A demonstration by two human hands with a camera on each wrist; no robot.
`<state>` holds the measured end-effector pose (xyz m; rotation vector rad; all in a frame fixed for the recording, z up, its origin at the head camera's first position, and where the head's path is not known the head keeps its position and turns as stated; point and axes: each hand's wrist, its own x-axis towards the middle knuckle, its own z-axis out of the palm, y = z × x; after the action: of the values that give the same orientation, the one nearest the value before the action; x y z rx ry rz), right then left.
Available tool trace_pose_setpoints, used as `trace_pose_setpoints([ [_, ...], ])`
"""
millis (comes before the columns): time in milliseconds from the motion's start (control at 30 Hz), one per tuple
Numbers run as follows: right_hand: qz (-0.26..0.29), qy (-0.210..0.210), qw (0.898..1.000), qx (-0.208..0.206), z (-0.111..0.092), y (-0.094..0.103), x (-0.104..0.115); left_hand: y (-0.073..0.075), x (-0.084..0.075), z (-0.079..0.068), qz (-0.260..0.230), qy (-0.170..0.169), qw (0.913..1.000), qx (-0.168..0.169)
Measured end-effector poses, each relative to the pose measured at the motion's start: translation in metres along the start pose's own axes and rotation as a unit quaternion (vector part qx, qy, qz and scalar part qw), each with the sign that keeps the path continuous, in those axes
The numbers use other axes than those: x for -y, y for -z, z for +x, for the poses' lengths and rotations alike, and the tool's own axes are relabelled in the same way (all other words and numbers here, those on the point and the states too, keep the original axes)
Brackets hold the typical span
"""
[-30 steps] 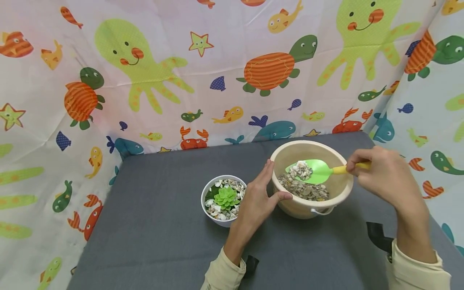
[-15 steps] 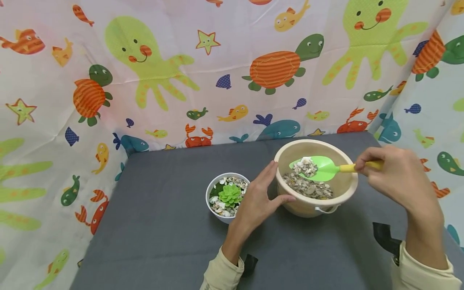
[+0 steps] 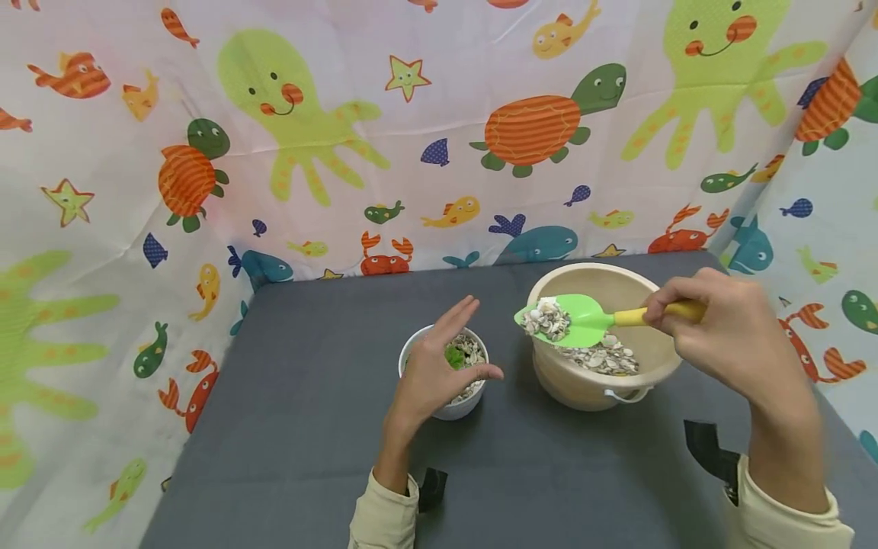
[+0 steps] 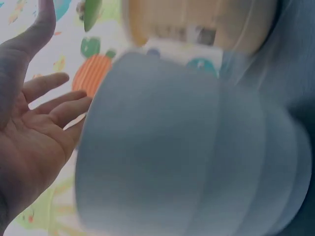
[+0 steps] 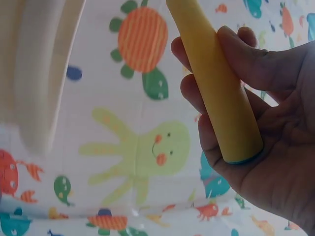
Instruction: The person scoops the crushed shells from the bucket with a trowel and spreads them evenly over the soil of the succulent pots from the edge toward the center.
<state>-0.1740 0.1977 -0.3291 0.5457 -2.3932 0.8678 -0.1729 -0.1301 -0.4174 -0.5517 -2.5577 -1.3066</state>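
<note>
In the head view my right hand (image 3: 720,328) grips the yellow handle of a green toy trowel (image 3: 588,319). Small shells and pebbles (image 3: 549,319) lie heaped on its blade, which is over the left rim of a beige bucket (image 3: 555,374). More shells (image 3: 604,356) fill the bucket's bottom. My left hand (image 3: 435,374) hovers with spread fingers over a white pot (image 3: 458,410) and hides part of it. Inside the pot a green succulent (image 3: 455,356) shows among shells. The left wrist view has the pot's side (image 4: 172,147) close by, beside my open palm.
A dark grey cloth (image 3: 329,412) covers the table. Behind it and at both sides hangs a white curtain (image 3: 384,69) printed with sea animals. The bucket's white handle (image 3: 627,395) hangs at its front.
My left hand has let go of the bucket's rim and moved left over the pot. The loaded trowel has shifted left, from inside the bucket to over its left rim.
</note>
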Motion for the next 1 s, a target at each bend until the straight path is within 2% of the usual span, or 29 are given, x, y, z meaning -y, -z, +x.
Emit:
trace_pose_setpoints([
  [200,0.016,0.007,0.999,0.029,0.008,-0.02,0.016,0.026,0.019,-0.014,-0.022,0.003,0.9997,-0.009],
  [500,0.055,0.018,0.997,0.06,0.017,-0.046,0.03,0.045,0.04,-0.038,-0.024,0.053,0.998,-0.024],
  [700,0.063,0.034,0.995,0.065,0.022,-0.06,0.04,0.053,0.049,-0.046,-0.026,0.086,0.9959,-0.01],
  [833,0.062,0.06,0.994,0.064,0.024,-0.07,0.045,0.055,0.056,-0.052,-0.023,0.106,0.994,0.007],
  [1000,0.069,0.082,0.992,0.07,0.025,-0.081,0.05,0.054,0.067,-0.059,-0.012,0.109,0.9938,0.017],
])
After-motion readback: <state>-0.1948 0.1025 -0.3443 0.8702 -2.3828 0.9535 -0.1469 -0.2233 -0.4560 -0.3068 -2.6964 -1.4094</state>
